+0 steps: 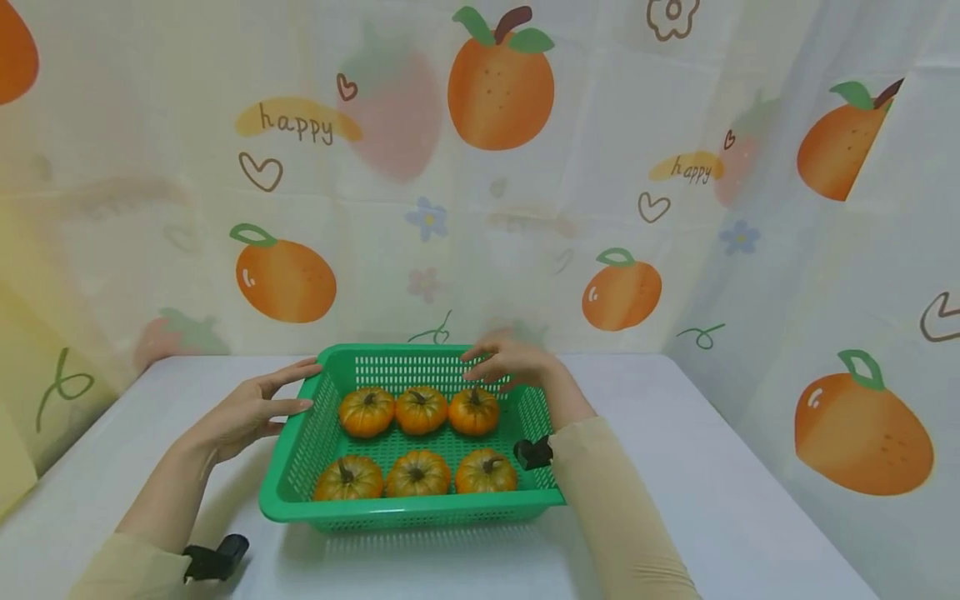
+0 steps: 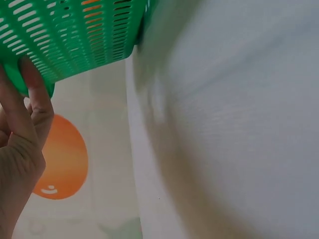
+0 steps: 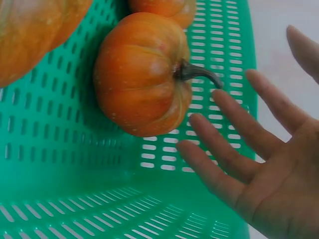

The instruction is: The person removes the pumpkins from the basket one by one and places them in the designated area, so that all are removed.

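Note:
A green plastic basket (image 1: 431, 522) with slotted walls holds several small orange pumpkins, in a back row and a front row. At its left side my left hand (image 1: 251, 408) holds the rim, fingertips over it in the head view and a finger against the outer wall in the left wrist view. My right hand (image 1: 513, 364) hovers over the back right part of the basket with fingers spread, holding nothing. Closest to it is the back right pumpkin (image 1: 474, 412); in the right wrist view its dark curved stem (image 3: 197, 72) points toward the spread fingertips (image 3: 219, 97).
The basket is on a white-covered table (image 1: 675, 450). Behind it hangs a pale curtain (image 1: 510, 217) printed with oranges, hearts and flowers, which continues along the right side. Black straps with small devices (image 1: 217, 558) are on both wrists.

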Tool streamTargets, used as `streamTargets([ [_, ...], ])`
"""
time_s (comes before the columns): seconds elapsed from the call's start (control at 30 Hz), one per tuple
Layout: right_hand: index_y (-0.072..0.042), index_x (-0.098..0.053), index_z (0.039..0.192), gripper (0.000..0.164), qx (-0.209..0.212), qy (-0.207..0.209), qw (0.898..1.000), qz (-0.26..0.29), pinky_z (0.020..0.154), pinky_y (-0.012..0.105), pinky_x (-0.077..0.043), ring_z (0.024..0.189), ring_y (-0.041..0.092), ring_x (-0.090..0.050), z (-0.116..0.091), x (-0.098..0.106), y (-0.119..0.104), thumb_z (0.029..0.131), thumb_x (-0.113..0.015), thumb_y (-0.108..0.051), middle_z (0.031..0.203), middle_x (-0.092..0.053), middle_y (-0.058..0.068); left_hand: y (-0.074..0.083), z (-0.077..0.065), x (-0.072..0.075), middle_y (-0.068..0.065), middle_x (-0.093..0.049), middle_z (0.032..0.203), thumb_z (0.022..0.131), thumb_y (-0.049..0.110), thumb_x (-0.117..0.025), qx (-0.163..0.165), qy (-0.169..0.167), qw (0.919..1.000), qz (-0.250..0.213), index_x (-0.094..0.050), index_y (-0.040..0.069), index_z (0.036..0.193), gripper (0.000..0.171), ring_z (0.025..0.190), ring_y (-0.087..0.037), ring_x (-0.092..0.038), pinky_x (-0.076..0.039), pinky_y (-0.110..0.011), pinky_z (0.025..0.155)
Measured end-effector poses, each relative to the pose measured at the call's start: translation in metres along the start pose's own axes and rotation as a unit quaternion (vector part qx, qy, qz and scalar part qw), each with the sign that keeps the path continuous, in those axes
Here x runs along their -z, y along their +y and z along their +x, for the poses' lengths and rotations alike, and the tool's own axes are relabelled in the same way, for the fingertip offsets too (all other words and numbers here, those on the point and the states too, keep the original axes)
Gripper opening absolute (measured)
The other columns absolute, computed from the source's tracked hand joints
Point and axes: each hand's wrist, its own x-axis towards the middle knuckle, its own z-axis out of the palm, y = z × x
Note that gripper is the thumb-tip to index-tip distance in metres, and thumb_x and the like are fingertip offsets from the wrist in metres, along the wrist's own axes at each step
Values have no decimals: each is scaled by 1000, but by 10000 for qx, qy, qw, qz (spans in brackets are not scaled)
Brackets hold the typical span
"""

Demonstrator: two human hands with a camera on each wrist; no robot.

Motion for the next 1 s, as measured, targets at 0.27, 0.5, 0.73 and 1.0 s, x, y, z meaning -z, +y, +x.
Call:
streamTargets([
  [0.27, -24, -52, 143, 56, -312, -298, 9987, -263, 108, 62, -42, 140, 38, -43, 3, -2, 8, 90, -70, -26, 154, -45, 8, -3, 6, 9, -7, 6, 170, 98, 20, -60, -102, -524, 9985, 104, -26, 12, 157, 69, 115, 3, -60, -53, -42, 101],
  [0.5, -23, -49, 145, 60, -381, -385, 9976, -423, 107, 62, -43, 140, 39, -44, 0, -5, 9, 90, -71, -21, 150, -51, 13, -6, 9, 10, -5, 9, 169, 97, 15, -60, -191, -669, 9975, -102, -25, 11, 158, 70, 117, 9, -56, -56, -31, 94],
  [0.73, -23, -50, 144, 64, -401, -558, 9962, -531, 101, 59, -48, 133, 35, -50, 1, -6, 10, 86, -74, -14, 151, -47, 16, -7, 8, 10, -6, 14, 169, 98, 12, -58, -237, -686, 9970, -257, -22, 9, 158, 70, 116, 8, -59, -58, -28, 90],
  [1.0, -28, -50, 145, 68, -556, -815, 9930, -651, 100, 53, -52, 133, 30, -49, 6, -10, 13, 85, -74, -9, 156, -39, 15, -7, 8, 10, -5, 13, 169, 98, 11, -57, -266, -723, 9963, -374, -22, 9, 158, 69, 112, 5, -62, -59, -27, 85],
])
